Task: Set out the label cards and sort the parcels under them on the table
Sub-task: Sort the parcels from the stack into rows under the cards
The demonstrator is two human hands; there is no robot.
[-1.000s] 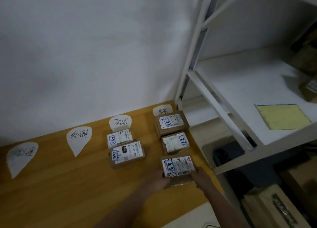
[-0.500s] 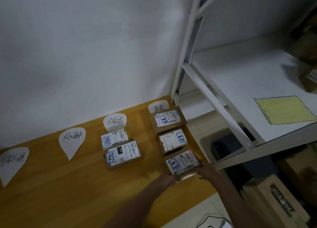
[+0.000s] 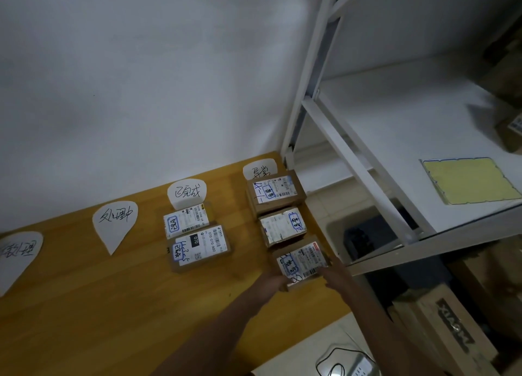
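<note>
Head view: both hands are on the near parcel (image 3: 301, 261), left hand (image 3: 273, 283) at its near-left corner, right hand (image 3: 334, 274) along its right side, likely squaring it into the column under the far-right label card (image 3: 260, 168) by the table (image 3: 113, 319) edge; too dim to tell whether the fingers curl or press flat

light: dim, bluish, diffuse | shadows: soft, faint | glare: pale sheen on the taped parcel (image 3: 283, 228) just beyond the hands | blur: left hand (image 3: 272, 281) and right hand (image 3: 336, 276) dark, soft-edged against the nearest parcel (image 3: 303, 262); shelf box (image 3: 509, 134) far right of them smeared | distortion: shelf frame (image 3: 310, 64) bows near the edge
</note>
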